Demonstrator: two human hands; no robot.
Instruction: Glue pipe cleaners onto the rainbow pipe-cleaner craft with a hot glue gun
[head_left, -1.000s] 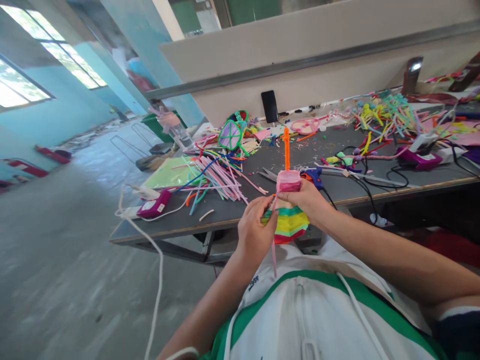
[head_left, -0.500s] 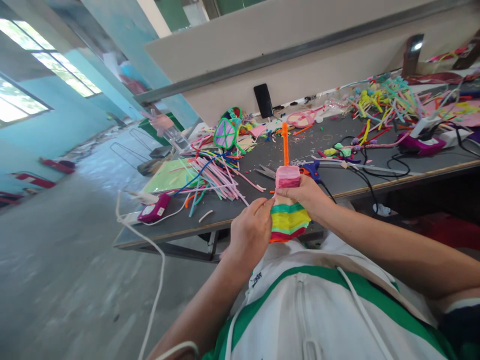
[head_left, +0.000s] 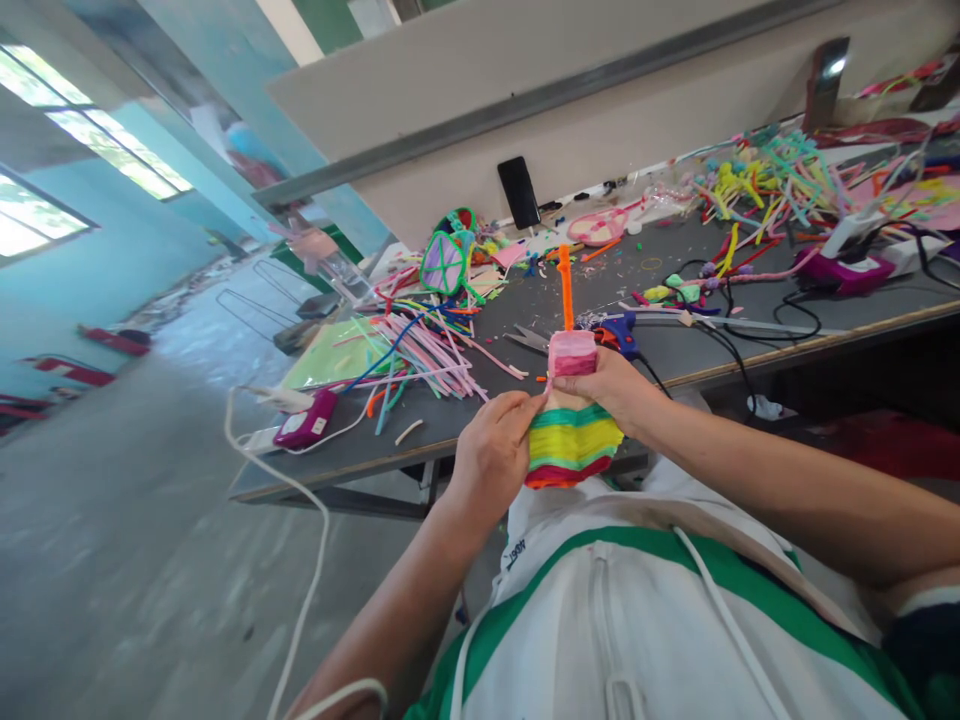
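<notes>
I hold a craft piece wound from fuzzy pipe cleaners close to my chest. Its pink top (head_left: 573, 353) carries an upright orange stem (head_left: 565, 286), and its flared lower part (head_left: 571, 446) is striped green, yellow and red. My right hand (head_left: 609, 388) is closed around the piece just under the pink top. My left hand (head_left: 492, 450) pinches a thin pink strand (head_left: 546, 389) beside the striped part, fingers pressed together.
A grey worktable (head_left: 675, 345) in front holds a heap of loose pipe cleaners (head_left: 424, 350), scissors (head_left: 529, 340), a blue glue gun (head_left: 619, 333), cables, a purple socket block (head_left: 306, 420) and a phone (head_left: 518, 192) leaning on the back board. Bare concrete floor lies to the left.
Both hands and the piece have shifted slightly down and left in view. The long pink strand that hung below my left hand a second ago no longer shows.
</notes>
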